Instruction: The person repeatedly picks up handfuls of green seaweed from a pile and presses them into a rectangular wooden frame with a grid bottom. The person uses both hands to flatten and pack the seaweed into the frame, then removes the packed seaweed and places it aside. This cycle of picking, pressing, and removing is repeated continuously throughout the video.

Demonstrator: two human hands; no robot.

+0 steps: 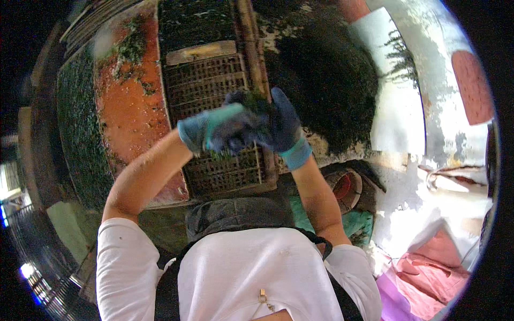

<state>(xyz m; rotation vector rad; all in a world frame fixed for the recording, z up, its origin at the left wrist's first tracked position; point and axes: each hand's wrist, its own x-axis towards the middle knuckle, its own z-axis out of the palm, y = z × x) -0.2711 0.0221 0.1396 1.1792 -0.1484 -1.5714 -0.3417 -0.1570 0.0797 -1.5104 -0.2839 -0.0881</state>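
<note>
Both my hands wear knit work gloves with dark blue coated palms and teal cuffs. My left hand [223, 128] reaches in from the left with its fingers curled, blurred by motion. My right hand [284, 124] faces it, one digit pointing up. Between them is a clump of dark green plant matter [257, 102], and green bits also show under my left hand. Just beneath the hands lies a brown grid-like tray or crate [209, 86] with rows of small openings. A long wooden bar [253, 52] runs along its right side, partly behind my right hand.
On the left, an orange-red surface [128, 116] carries scattered green scraps, beside a dark green mass [82, 128]. A large dark heap [321, 76] spreads to the right against a peeling white wall [397, 120]. A round container [347, 188] with a reddish inside sits below it. Pink cloth [429, 277] lies lower right.
</note>
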